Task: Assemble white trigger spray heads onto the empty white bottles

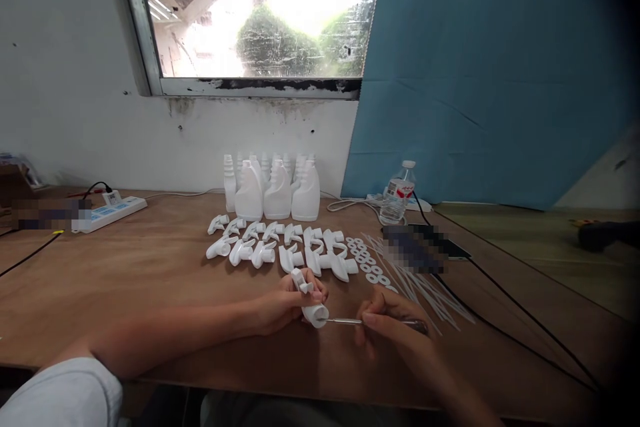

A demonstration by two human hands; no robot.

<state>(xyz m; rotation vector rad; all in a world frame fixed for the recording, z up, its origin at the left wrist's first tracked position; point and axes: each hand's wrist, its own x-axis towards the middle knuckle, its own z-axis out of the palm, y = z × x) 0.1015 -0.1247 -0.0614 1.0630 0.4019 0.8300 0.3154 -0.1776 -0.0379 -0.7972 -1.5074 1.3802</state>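
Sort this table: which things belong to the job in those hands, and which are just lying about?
Likely part of the job:
spray head in the left hand
slim tool in the right hand
rows of spray heads
white bottles
white rings
thin tubes

Likely just lying about:
water bottle
power strip
black cables

Trigger spray heads (263, 253): fourteen
White bottles (306, 199): at least four, by the table's (165, 253) back edge
White rings (374, 270): at least ten
Thin tubes (436, 302): several, overlapping
Metal-shafted tool (345, 321): one
Water bottle (397, 203): one
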